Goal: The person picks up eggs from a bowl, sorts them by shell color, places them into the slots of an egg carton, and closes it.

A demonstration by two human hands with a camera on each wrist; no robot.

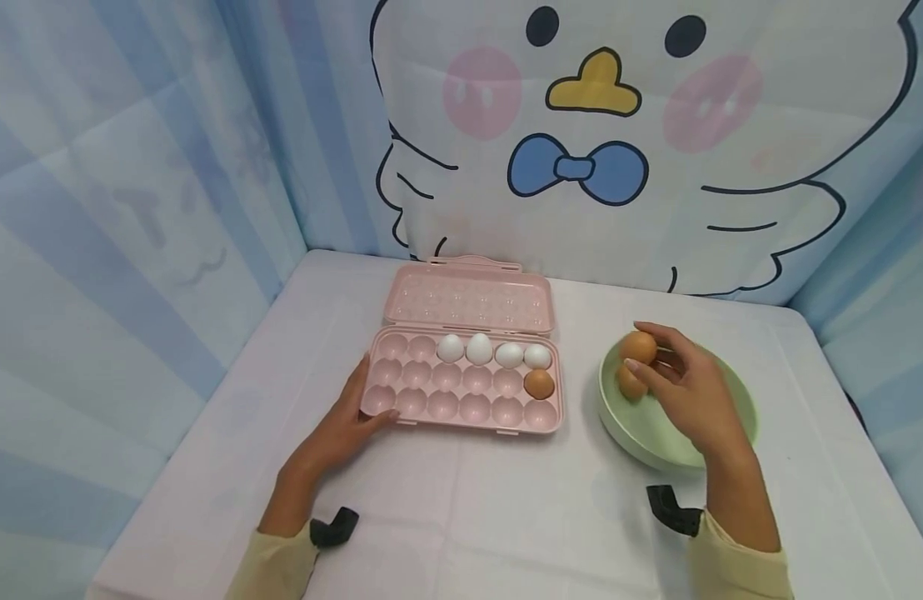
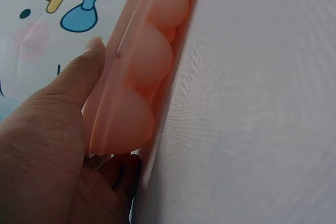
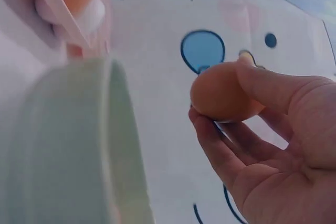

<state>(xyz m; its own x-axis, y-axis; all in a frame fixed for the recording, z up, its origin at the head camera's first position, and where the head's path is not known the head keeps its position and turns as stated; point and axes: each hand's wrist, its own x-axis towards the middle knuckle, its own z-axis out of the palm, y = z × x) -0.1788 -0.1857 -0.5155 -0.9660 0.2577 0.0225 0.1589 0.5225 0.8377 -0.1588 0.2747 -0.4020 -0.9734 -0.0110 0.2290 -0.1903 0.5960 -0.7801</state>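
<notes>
My left hand (image 1: 344,435) grips the near left corner of a pink plastic egg box (image 1: 461,425), thumb on the front rim and fingers along the left end. Its lid (image 1: 469,302) lies folded back. Several white eggs (image 1: 480,349) fill the right part of the back row, and one brown egg (image 1: 539,384) sits in the middle row at the right end. Over the left side of a green bowl (image 1: 667,433), my right hand (image 1: 690,392) holds a brown egg (image 3: 223,93) between thumb and fingertips. Another brown egg (image 1: 630,383) shows in the bowl, partly hidden by the hand.
A white cloth covers the table (image 1: 461,500). Behind it hangs a curtain (image 1: 461,208) with a cartoon bird, and striped curtain (image 1: 132,250) runs along the left. Black wrist mounts (image 1: 334,527) stick out from both sleeves.
</notes>
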